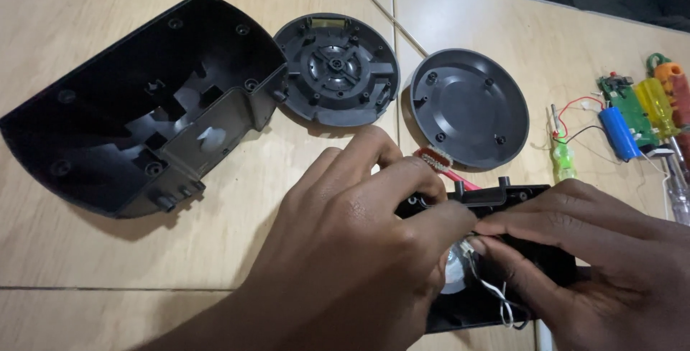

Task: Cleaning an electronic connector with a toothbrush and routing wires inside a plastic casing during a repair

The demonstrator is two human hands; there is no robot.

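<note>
Head view: left hand is curling its fingers tight on a black plastic part at bottom centre; right hand is pinching white wires by a round metal disc. Hands are hiding most of the part. Behind: big black shell, ribbed round piece, plain round cover, red brush. At right: blue battery cell w/ green circuit board, yellow-handled screwdriver.

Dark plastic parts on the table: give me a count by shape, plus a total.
Large curved shell: 1
Round discs: 2, the ribbed disc and the plain disc
Black housing gripped by the left hand and right hand: 1
Total: 4
</note>
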